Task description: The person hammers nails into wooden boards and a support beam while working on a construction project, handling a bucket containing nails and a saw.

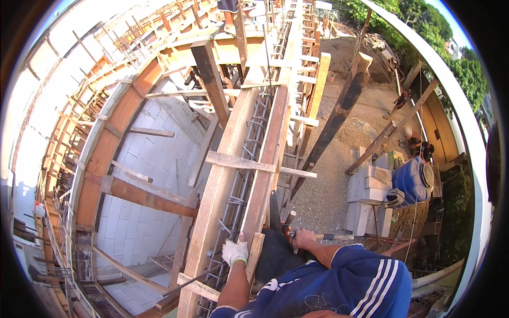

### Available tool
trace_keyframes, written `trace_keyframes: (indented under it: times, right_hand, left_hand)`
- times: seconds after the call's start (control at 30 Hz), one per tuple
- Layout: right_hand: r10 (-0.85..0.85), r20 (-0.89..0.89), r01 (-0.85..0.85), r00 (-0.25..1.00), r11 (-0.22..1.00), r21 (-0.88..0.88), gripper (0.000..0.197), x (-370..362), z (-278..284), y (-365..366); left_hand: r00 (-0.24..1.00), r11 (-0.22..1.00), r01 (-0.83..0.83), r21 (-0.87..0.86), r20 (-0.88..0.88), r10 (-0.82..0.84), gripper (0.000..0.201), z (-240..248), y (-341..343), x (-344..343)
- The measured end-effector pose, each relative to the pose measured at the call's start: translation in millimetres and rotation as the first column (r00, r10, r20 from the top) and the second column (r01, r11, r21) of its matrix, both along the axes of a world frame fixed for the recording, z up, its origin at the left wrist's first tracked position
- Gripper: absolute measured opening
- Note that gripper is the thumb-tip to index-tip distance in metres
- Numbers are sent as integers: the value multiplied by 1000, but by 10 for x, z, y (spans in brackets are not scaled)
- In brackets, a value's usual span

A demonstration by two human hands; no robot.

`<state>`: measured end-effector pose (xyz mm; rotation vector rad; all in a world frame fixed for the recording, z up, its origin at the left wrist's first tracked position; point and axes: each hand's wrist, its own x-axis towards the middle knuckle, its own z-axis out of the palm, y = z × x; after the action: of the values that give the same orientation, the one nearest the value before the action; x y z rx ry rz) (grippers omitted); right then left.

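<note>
My left hand (234,252), in a white work glove with the thumb tip bare, grips the near edge of a long wooden form board (263,180). Beside it, steel reinforcing bars (231,200) with bent ties run along the gap between this board and a parallel one (214,212). My right hand (304,239) is closed at my right side, next to a small orange-red part and a short wooden handle (289,218). What its fingers hold is too small to make out. A short wooden cleat (255,250) stands against the board near my left wrist.
Wooden crosspieces (238,161) tie the boards together. Slanted timber props (339,114) rise on the right. Below stand pale blocks (366,185) and a blue barrel (408,180). A pale block wall (143,191) drops away left. Another person's legs (228,21) show at the far end.
</note>
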<state>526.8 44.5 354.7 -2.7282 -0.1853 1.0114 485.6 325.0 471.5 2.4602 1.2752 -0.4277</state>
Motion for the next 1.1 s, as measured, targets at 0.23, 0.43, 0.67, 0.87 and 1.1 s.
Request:
trace_keyframes:
  times: [0.23, 0.43, 0.67, 0.87, 1.1]
  right_hand:
    - [-39, 33, 37, 999, 998, 52, 50, -18, -117, -64]
    - [-340, 224, 281, 913, 925, 257, 46, 250, -101, -136]
    - [-203, 225, 31, 953, 804, 594, 68, 1539, 1461, 495]
    - [-1, 282, -165, 959, 810, 563, 60, 1481, 1236, 1078]
    - [323, 356, -460, 877, 777, 430, 46, 1770, 988, 2125]
  left_hand:
    - [1000, 1000, 17, 0, 1, -17, 91, -71, 28, -19]
    - [1000, 1000, 17, -9, 5, -17, 93, -93, 50, -11]
    - [1000, 999, -10, -54, -23, 9, 92, -66, 117, -75]
    - [1000, 997, 1, -83, -7, -2, 95, 34, 96, -25]
    - [1000, 996, 3, -89, -28, -5, 95, 28, 103, 4]
